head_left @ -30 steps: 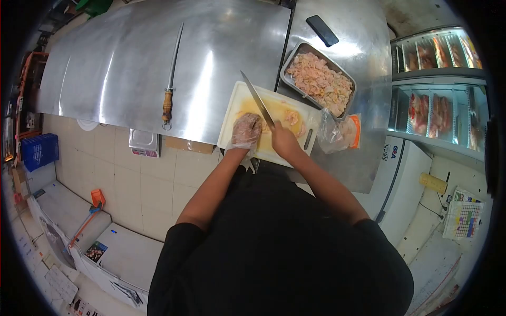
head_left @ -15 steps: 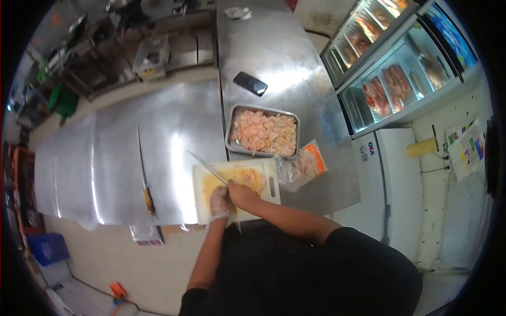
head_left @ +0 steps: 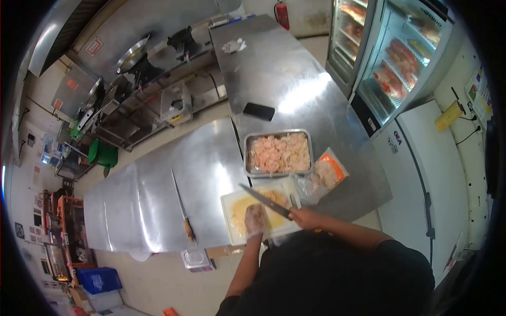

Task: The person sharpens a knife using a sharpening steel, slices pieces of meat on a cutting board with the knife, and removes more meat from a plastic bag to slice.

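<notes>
My right hand (head_left: 301, 216), bare, is closed round the handle of a long knife (head_left: 266, 201), whose blade points up and left over the white cutting board (head_left: 227, 203). On the board's left half lies my left hand (head_left: 255, 220) in a clear plastic glove, fingers bent together; what is under them is hidden. Pieces of pale raw meat (head_left: 278, 198) rest on the board's wet yellowish surface. Just behind the board stands a metal tray (head_left: 246, 152) full of cut raw meat (head_left: 282, 152). A plastic bag of meat (head_left: 325, 174) lies at the right.
A sharpening rod (head_left: 179, 200) with a wooden handle lies left of the board. Behind the tray is a black phone (head_left: 259, 111). Farther back sits a crumpled cloth (head_left: 234, 46). A scale (head_left: 196, 259) stands below the table's front edge. Display fridges line the right.
The camera view has tilted up and turned, showing more of the kitchen. My right hand has drawn away from my left, carrying the knife to the board's right side.
</notes>
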Demonstrator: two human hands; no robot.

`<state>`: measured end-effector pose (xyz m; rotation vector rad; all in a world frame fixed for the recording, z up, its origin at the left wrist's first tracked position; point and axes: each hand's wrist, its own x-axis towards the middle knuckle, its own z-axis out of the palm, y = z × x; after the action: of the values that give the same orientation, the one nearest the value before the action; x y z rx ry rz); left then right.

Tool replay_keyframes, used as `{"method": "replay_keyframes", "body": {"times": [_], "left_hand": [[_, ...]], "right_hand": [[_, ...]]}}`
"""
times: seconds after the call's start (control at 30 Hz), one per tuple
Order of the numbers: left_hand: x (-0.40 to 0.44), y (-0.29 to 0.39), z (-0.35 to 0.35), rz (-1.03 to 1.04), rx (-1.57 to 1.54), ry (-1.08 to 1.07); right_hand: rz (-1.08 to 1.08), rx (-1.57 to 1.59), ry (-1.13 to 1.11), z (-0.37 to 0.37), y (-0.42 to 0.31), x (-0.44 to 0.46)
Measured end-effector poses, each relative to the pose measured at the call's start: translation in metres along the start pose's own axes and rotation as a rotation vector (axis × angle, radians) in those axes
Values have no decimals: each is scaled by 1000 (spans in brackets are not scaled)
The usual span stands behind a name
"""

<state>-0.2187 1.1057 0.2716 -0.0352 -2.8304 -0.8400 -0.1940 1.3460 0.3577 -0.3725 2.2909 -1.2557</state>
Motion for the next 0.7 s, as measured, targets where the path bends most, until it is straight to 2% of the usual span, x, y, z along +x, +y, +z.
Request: {"method": "replay_keyframes", "body": {"times": [0.03, 0.1, 0.13, 0.2, 0.27, 0.33, 0.37, 0.4, 0.43, 0.47, 0.5, 0.57, 0.6, 0.63, 0.67, 0.7], "left_hand": [[3, -1, 2, -15, 60, -50], [8, 3, -3, -88, 152, -157], [16, 11, -8, -139, 179, -199], [31, 38, -25, -522, -30, -210], [47, 25, -14, -641, -308, -134], [79, 34, -12, -503, -282, 4], [100, 51, -20, -478, -277, 4], [119, 103, -53, -508, -396, -77], [136, 76, -26, -315, -409, 2], [148, 82, -26, -214, -410, 28], [152, 76, -22, -227, -402, 23], [156, 63, -13, -378, -279, -26], [143, 63, -19, -319, -138, -104], [130, 64, -19, -317, -13, -298], [109, 66, -18, -297, 1, -419], [81, 40, 4, -100, -77, -343]], "right_hand": [[47, 51, -40, -8, 9, -10], [-16, 56, 88, -17, 24, -32], [18, 24, 132, -25, 23, -43], [46, 5, 171, -41, 27, -60], [38, 44, 305, -55, 43, -71], [45, 6, 373, -68, 57, -81], [55, -47, 440, -72, 64, -85], [63, -34, 426, -76, 73, -88], [50, 15, 471, -80, 81, -89], [35, 61, 518, -84, 87, -89], [42, 68, 505, -91, 83, -92], [70, 154, 446, -109, 66, -98], [71, 156, 439, -109, 68, -100], [54, 155, 455, -110, 70, -100], [37, 155, 470, -109, 72, -101], [39, 159, 464, -107, 73, -102]]}}
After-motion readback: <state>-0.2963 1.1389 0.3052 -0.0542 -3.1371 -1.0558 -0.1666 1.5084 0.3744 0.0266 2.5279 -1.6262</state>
